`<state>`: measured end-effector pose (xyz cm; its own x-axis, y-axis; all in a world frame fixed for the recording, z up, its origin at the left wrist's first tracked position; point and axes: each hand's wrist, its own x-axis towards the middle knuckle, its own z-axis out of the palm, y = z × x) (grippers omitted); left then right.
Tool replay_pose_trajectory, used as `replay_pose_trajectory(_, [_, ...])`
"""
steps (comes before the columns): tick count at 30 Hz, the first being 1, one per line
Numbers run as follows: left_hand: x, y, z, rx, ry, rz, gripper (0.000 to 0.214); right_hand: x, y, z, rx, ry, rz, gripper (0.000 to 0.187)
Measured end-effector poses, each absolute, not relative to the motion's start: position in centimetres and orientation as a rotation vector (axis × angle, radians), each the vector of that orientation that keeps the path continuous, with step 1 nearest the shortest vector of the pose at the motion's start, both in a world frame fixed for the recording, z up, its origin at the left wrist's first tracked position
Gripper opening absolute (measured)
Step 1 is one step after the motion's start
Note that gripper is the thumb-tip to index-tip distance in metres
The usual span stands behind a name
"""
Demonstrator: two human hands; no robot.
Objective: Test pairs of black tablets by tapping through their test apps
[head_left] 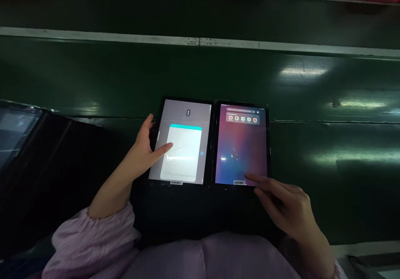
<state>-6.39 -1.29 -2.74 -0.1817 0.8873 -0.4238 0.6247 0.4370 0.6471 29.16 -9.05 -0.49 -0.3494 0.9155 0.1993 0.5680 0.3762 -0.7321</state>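
Left hand (142,148), forefinger on left tablet (184,120); right hand (287,208), fingertip on right tablet (242,145); both loose, empty

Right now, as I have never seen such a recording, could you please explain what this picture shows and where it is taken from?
There is no machine here. The single picture comes from a camera worn on a person's head, looking down at their own two bare hands. Two lit tablets lie side by side on a dark green surface crossed by a pale strip. The left tablet shows a white pop-up window; the right tablet shows a home screen with a row of icons. The left hand has its thumb by the left tablet's edge and its forefinger on the screen. The right hand touches the right tablet's lower screen with a fingertip. Neither hand grips anything.
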Motion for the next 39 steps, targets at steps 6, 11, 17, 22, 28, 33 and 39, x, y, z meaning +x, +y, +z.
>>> replay_pose_trajectory(6, [-8.1,-1.6,-3.3,1.304,1.793,0.447,0.128,29.4,-9.2,-0.6,-1.272,-2.026,0.741,0.025])
replay_pose_trajectory(11, [-10.1,-1.8,-3.7,1.256,1.699,0.504,0.119,29.6,-9.2,-0.7,-1.321,-2.043,0.760,0.029])
replay_pose_trajectory(17, [-10.2,-2.2,-3.6,1.248,1.716,0.515,0.107,29.5,-9.0,-0.8,-1.324,-2.045,0.763,0.027])
replay_pose_trajectory(22, [-10.2,-2.2,-3.7,1.264,1.716,0.500,0.108,29.1,-8.9,-0.9,-1.403,-2.061,0.728,0.028])
replay_pose_trajectory(28, [-10.4,-2.5,-3.9,1.248,1.702,0.549,0.103,29.4,-9.1,-0.6,-1.381,-2.028,0.723,0.026])
replay_pose_trajectory(33, [-10.8,-2.4,-4.6,1.267,1.706,0.582,0.096,29.2,-9.5,-0.4,-1.308,-2.096,0.813,0.030])
replay_pose_trajectory(39, [-11.1,-2.3,-5.0,1.296,1.708,0.576,0.091,29.0,-9.9,-0.8,-1.262,-2.148,0.915,0.031])
